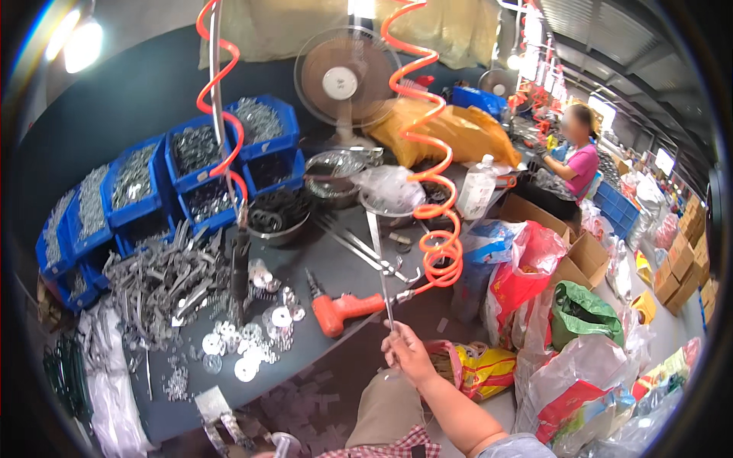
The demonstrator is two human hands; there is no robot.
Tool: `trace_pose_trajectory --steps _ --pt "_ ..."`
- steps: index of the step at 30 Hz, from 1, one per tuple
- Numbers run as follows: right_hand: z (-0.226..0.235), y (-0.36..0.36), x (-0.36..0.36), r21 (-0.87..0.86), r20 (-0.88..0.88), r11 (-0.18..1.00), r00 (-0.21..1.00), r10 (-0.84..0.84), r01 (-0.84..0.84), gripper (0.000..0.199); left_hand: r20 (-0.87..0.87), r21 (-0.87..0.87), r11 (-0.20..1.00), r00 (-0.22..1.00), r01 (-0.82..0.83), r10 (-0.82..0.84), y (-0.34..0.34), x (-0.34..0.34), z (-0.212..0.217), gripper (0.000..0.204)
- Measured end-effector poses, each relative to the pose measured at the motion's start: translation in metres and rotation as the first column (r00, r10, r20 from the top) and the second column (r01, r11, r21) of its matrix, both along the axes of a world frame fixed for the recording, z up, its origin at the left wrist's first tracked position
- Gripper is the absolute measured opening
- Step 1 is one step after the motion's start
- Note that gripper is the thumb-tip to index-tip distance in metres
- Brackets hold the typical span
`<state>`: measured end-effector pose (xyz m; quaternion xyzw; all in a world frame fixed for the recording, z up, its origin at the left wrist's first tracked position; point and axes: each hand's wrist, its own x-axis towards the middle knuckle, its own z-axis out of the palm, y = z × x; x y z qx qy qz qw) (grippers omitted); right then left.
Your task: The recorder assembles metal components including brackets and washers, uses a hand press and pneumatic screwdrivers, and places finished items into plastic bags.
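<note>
My right hand (406, 353) is closed around the lower end of a long thin metal rod (379, 256), above my lap near the table's front edge. The rod points up and away, its far end in front of a bowl with a clear plastic bag (389, 187). Left of the rod lies a red pneumatic drill (343, 311), joined to a coiled orange air hose (443, 256). Beyond the drill are several similar metal rods (353, 248), some with bent ends. No part of my left hand can be made out. Metal parts (221, 418) show at the lower edge.
Blue bins (137, 183) of small hardware stand at the back left. Dark metal brackets (172, 278) and shiny washers (244, 347) cover the left tabletop. A second tool (240, 275) hangs there. Plastic bags (573, 382) and cartons (588, 259) crowd the right; a co-worker (573, 164) sits beyond.
</note>
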<state>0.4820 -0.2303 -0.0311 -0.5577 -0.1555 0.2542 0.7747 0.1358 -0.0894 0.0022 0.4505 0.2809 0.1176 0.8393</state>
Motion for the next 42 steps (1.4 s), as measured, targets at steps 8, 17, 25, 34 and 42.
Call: trace_pose_trajectory --steps 8,17,25,34,42 --pt "0.037 0.012 -0.092 -0.133 0.403 0.897 0.804 0.438 -0.422 0.029 0.225 0.139 0.953 0.946 -0.27 0.235 0.015 -0.008 0.058 0.063" --pt "0.046 0.025 -0.172 -0.388 0.549 0.799 0.581 0.6 -0.459 0.036 0.14 0.353 0.806 0.879 -0.475 0.456 0.028 -0.003 0.049 0.056" --pt "0.042 0.046 -0.201 -0.416 0.698 0.834 0.46 0.549 -0.363 0.036 0.231 0.487 0.66 0.813 -0.572 0.535 0.031 -0.023 0.035 0.056" --pt "0.042 0.07 -0.194 -0.347 -0.127 0.442 0.509 0.852 -0.827 0.034 0.223 0.973 -0.057 0.847 -0.223 0.483 0.049 -0.057 0.019 0.057" --pt "0.038 0.099 -0.22 -0.625 0.596 0.675 0.319 0.737 -0.392 0.028 0.105 0.989 0.032 0.836 -0.145 0.539 0.048 -0.064 0.014 0.06"
